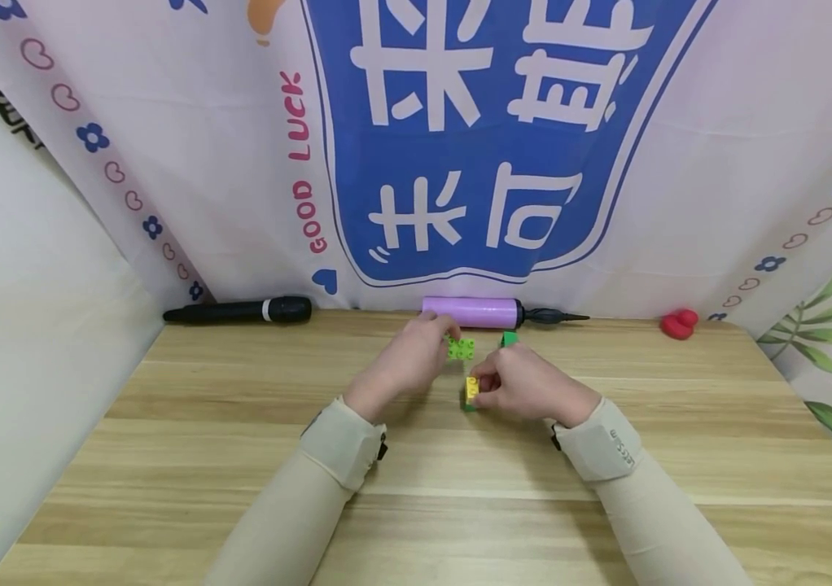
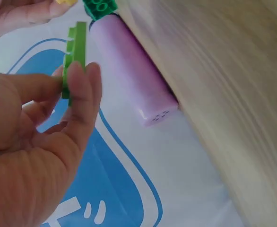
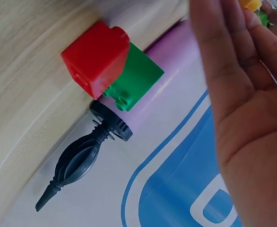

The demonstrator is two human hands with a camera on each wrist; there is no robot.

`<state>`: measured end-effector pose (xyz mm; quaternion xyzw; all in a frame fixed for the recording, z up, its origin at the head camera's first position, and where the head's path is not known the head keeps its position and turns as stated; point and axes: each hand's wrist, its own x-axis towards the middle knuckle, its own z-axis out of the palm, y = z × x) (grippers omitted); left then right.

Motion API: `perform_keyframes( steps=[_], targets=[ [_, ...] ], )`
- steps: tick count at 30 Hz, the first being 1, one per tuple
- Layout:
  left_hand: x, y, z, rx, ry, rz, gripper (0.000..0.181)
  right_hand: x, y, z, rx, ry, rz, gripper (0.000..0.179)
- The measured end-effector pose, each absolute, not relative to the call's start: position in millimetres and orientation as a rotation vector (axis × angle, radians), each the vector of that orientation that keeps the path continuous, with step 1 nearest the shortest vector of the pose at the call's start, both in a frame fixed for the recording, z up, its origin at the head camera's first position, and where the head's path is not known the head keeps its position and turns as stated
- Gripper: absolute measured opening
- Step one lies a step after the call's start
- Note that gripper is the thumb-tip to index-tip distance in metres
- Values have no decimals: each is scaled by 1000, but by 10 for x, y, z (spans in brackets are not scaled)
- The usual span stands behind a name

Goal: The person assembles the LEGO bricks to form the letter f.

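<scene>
Between the left hand's (image 1: 416, 354) thumb and fingertips is a thin light green toy brick (image 1: 461, 348), pinched by its edge, with studs along one face (image 2: 80, 52). The right hand (image 1: 529, 382) pinches a small yellow toy brick (image 1: 471, 386) with studs on top. A bit of green (image 1: 470, 408) shows right under the yellow one; its shape is mostly hidden. Just beyond the right hand is a darker green brick (image 1: 509, 338). In the right wrist view this green brick (image 3: 141, 78) sits against a red brick (image 3: 96, 59), which the right hand hides from the head camera.
A purple hand pump (image 1: 470, 312) with a black nozzle lies along the table's back edge, behind both hands. To its left is a long black object (image 1: 240, 311) with a white band. A small red item (image 1: 679, 323) sits at the back right. A printed cloth (image 1: 240, 163) hangs behind.
</scene>
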<state>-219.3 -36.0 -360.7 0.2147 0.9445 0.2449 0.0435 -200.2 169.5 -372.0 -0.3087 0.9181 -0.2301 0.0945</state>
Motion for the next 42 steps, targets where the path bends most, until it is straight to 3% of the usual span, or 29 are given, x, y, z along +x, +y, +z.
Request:
perform_keyframes(
  steps=[6, 14, 24, 30, 36, 42],
  targets=[
    [-2199, -331, -3551, 668, 2906, 847, 22, -1996, 1797, -3610, -858, 2860, -629, 23],
    [-2161, -300, -3486, 789, 2778, 978, 23, -1974, 1831, -3555, -815, 3112, -612, 60],
    [-2150, -323, -3454, 898, 2595, 934, 39, -1970, 1844, -3488, -956, 3004, -596, 39],
    [-2118, -333, -3463, 928, 2682, 679, 31, -1979, 1866, -3466, -989, 2862, -610, 25],
    [-2123, -330, -3511, 894, 2718, 581, 28, -1997, 1845, -3494, -957, 2828, -561, 21],
    [-2099, -347, -3539, 888, 2723, 476, 27, -1967, 1796, -3537, -877, 2784, -551, 27]
  ],
)
